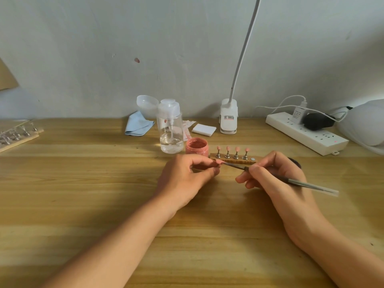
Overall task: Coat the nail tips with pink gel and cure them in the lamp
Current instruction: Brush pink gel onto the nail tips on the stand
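Note:
My left hand (185, 179) pinches a small stand with a pink nail tip (219, 162) at its end. My right hand (276, 179) grips a thin gel brush (291, 180), whose bristle end touches that tip. Just behind my hands lies a wooden holder strip (232, 161) carrying several pink nail tips (232, 149) on metal stands, with one bare magnet spot at its right end. An open jar of pink gel (196, 145) stands to the strip's left. The white curing lamp (365, 123) sits at the far right edge, partly out of view.
A clear pump bottle (170, 129), blue cloth (138, 124), white wipe pads (204, 129) and a clip-on desk lamp (228, 117) line the back of the wooden table (83, 194). A white power strip (305, 134) lies at back right. Another stand set (16, 132) rests far left.

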`<act>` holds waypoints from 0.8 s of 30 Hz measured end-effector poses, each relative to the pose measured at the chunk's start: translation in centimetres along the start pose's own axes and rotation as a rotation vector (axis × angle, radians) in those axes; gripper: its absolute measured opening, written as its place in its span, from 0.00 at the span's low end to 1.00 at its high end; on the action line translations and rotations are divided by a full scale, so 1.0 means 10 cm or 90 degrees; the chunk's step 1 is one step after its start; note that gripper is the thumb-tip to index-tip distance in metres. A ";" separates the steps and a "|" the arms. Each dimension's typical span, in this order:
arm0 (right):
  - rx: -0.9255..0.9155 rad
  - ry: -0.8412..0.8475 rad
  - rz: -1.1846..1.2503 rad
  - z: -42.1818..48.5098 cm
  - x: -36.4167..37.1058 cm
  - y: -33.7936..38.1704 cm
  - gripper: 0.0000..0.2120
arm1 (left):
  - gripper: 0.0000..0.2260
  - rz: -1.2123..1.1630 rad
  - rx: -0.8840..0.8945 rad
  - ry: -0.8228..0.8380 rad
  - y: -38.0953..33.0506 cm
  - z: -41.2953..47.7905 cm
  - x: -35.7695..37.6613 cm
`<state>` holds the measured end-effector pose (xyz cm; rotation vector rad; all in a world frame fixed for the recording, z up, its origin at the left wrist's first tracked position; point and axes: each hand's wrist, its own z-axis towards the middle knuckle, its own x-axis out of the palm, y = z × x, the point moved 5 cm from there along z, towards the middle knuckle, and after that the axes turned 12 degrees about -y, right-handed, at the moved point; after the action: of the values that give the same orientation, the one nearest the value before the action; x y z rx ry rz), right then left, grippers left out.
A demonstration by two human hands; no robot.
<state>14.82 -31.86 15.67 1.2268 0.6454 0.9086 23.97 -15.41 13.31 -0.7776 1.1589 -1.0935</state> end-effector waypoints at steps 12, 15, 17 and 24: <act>0.005 -0.017 0.004 0.02 -0.02 -0.02 0.04 | 0.14 0.003 -0.003 -0.009 0.00 0.00 0.00; 0.001 -0.020 0.004 0.02 -0.03 -0.01 0.04 | 0.12 0.003 0.002 -0.004 0.00 -0.01 0.00; -0.004 -0.014 0.000 0.01 -0.02 0.00 0.03 | 0.12 0.002 0.001 -0.004 -0.01 -0.01 0.00; 0.001 -0.027 0.002 0.01 -0.03 -0.01 0.03 | 0.12 0.007 0.003 -0.003 -0.01 -0.01 -0.01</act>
<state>14.79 -32.20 15.62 1.2452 0.6103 0.8837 23.89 -15.36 13.41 -0.7687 1.1549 -1.0851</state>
